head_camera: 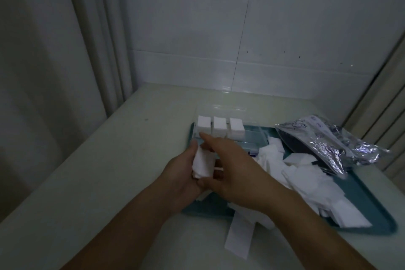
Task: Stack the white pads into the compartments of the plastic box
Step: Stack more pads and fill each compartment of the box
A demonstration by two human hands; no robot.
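Left hand (186,173) fingers curl closed around a bundle of white pads (203,163); right hand (230,166) pinches its top edge, over the tray's (381,223) left edge. Light, soft, floppy: grip by the sides. Plastic box (228,136) occupies the far-left corner.

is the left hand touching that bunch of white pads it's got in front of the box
Touching. The head view shows the left hand wrapped around the bunch of white pads, fingers curled against its side with no gap.

Left hand (184,173), right hand (232,173) bare; forearms unsleeved; no rings visible
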